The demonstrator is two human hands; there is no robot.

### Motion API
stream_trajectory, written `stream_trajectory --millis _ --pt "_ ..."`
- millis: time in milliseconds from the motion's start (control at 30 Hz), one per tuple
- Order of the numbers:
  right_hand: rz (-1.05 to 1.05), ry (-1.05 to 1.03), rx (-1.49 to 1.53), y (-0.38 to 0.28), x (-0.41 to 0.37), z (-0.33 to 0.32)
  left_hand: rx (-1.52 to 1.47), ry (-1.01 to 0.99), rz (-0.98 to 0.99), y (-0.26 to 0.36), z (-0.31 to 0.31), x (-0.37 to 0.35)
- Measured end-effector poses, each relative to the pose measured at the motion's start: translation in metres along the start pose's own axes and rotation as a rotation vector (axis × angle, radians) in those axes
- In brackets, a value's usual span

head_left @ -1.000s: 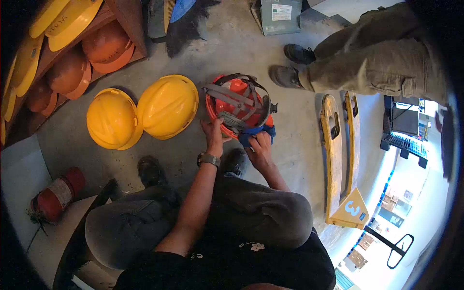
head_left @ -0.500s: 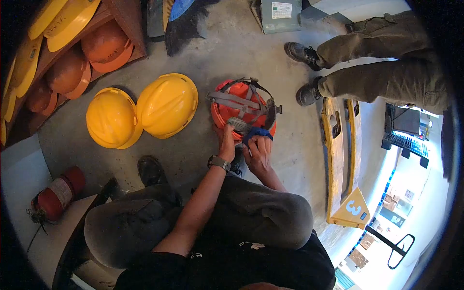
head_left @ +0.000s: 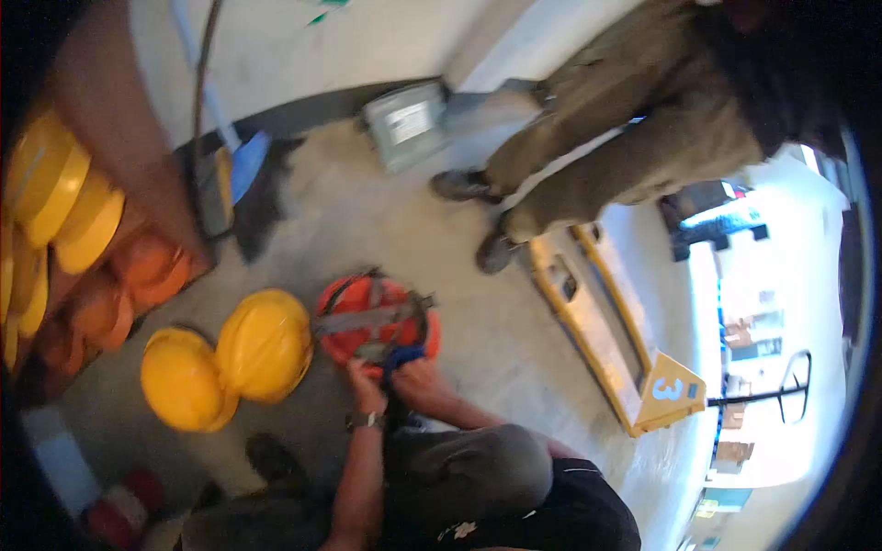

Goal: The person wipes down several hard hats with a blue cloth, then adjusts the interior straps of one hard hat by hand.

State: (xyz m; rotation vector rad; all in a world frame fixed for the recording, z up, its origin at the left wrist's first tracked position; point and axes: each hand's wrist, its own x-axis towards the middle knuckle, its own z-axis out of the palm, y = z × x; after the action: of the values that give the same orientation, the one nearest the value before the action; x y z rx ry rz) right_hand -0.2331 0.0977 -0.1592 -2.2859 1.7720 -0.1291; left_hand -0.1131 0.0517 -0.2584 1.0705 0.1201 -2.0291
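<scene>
An upturned red hard hat [head_left: 349, 296] is in front of me, its grey straps and black headband showing inside. My left hand [head_left: 367, 390] grips the hat's near rim. Bunched in the closed fingers of my right hand [head_left: 423, 381] is a blue cloth [head_left: 402, 354], pressed against the hat's near right edge. Blur hides the exact finger positions. Just left of the red hat, two yellow hard hats lie dome up on the floor and touch each other: the nearer one [head_left: 186, 378] and the farther one [head_left: 266, 344].
A reddish-brown shelf [head_left: 129, 119] at left holds yellow and orange hard hats. A broom [head_left: 246, 165] and a grey-green box [head_left: 404, 124] stand by the wall. A person [head_left: 588, 165] stands ahead, beside a yellow pallet jack [head_left: 593, 344]. A red cylinder [head_left: 119, 510] sits lower left.
My view has swung upward and turned, so the hats and hands appear lower and further left, and more wall shows. Both hands keep their hold on the red hat and the cloth.
</scene>
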Motion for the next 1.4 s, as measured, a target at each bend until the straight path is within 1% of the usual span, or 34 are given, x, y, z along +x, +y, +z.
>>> stream_trajectory --millis 33,67,100,133,167,200,233,267,300,367,400,467,500,567,600,667,733,767,833,900,933,1000,1033,1100,1133,1200,1233,1300,1333,1367,1400 --pt "-0.114 0.217 0.047 -0.002 -0.007 -0.015 0.030 0.035 0.034 0.002 0.001 0.004" --pt "-0.069 0.218 0.022 0.000 -0.019 -0.020 0.073 0.094 0.060 0.002 -0.005 0.000" --pt "-0.169 0.271 0.034 0.008 -0.020 -0.023 0.091 0.066 0.032 0.005 -0.004 0.004" --pt "-0.282 0.324 0.047 0.018 -0.020 -0.021 0.106 0.075 0.121 0.010 -0.002 0.009" --pt "-0.261 0.330 0.035 0.029 -0.026 -0.017 0.118 0.092 0.214 0.010 -0.003 0.011" --pt "-0.183 0.357 0.076 0.042 -0.036 -0.012 0.127 0.079 0.201 0.018 0.003 0.004" --pt "-0.114 0.384 0.112 0.047 -0.035 -0.023 0.077 0.015 0.234 0.034 0.018 -0.005" --pt "0.043 0.508 0.222 0.045 -0.038 -0.035 0.018 -0.055 0.274 0.040 0.033 -0.010" --pt "0.036 0.523 0.196 0.042 -0.034 -0.050 0.008 -0.083 0.276 0.039 0.030 -0.004" --pt "0.550 0.686 0.651 0.046 -0.026 -0.077 0.128 -0.041 0.361 0.037 0.015 0.012" --pt "0.538 0.717 0.624 0.053 -0.023 -0.089 0.119 -0.081 0.364 0.044 0.027 0.006" --pt "0.697 0.550 0.898 0.068 -0.015 -0.113 0.288 -0.121 0.404 0.070 0.053 -0.017" --pt "0.685 0.580 0.879 0.068 -0.006 -0.125 0.282 -0.155 0.411 0.071 0.057 -0.012" --pt "0.198 0.517 0.546 0.055 0.021 -0.156 0.175 -0.247 0.439 0.076 0.062 -0.001" --pt "0.124 0.473 0.342 0.042 0.031 -0.177 0.174 -0.253 0.447 0.078 0.067 0.003" --pt "-0.021 0.447 -0.022 0.045 0.044 -0.193 0.409 -0.245 0.689 0.083 0.061 0.007" --pt "-0.001 0.516 -0.122 0.056 0.062 -0.195 0.965 -0.201 1.395 0.097 0.060 -0.005" --pt "0.012 0.486 -0.131 0.046 0.070 -0.213 0.992 -0.205 1.235 0.112 0.068 -0.033" --pt "0.016 0.445 -0.111 0.031 0.085 -0.233 0.952 -0.166 1.193 0.117 0.075 -0.038" --pt "0.015 0.439 -0.028 0.013 0.102 -0.252 0.824 -0.119 1.098 0.121 0.075 -0.036" --pt "-0.011 0.425 -0.012 0.005 0.111 -0.254 0.821 -0.084 1.105 0.129 0.084 -0.038" --pt "0.153 0.507 0.217 0.003 0.110 -0.262 0.001 -0.256 0.770 0.130 0.104 -0.043" --pt "0.148 0.497 0.213 -0.003 0.112 -0.259 -0.008 -0.249 0.768 0.134 0.100 -0.041" --pt "0.156 0.590 0.148 -0.009 0.114 -0.252 0.439 -0.151 1.068 0.137 0.091 -0.036" --pt "0.157 0.583 0.150 -0.009 0.118 -0.254 0.439 -0.146 1.064 0.149 0.100 -0.052" --pt "0.108 0.640 0.004 -0.010 0.119 -0.258 0.151 -0.104 0.623 0.165 0.112 -0.085" --pt "0.112 0.636 0.005 -0.011 0.121 -0.260 0.152 -0.101 0.618 0.164 0.109 -0.083" --pt "0.004 0.593 -0.062 -0.014 0.126 -0.262 0.230 -0.226 0.857 0.161 0.097 -0.068" --pt "0.032 0.526 -0.039 -0.016 0.125 -0.262 0.230 -0.226 0.856 0.149 0.075 -0.037" --pt "0.029 0.526 -0.038 -0.015 0.124 -0.260 0.249 -0.227 0.937 0.129 0.039 0.010" --pt "0.021 0.519 -0.010 -0.013 0.125 -0.257 0.267 -0.225 1.022 0.118 0.022 0.035"
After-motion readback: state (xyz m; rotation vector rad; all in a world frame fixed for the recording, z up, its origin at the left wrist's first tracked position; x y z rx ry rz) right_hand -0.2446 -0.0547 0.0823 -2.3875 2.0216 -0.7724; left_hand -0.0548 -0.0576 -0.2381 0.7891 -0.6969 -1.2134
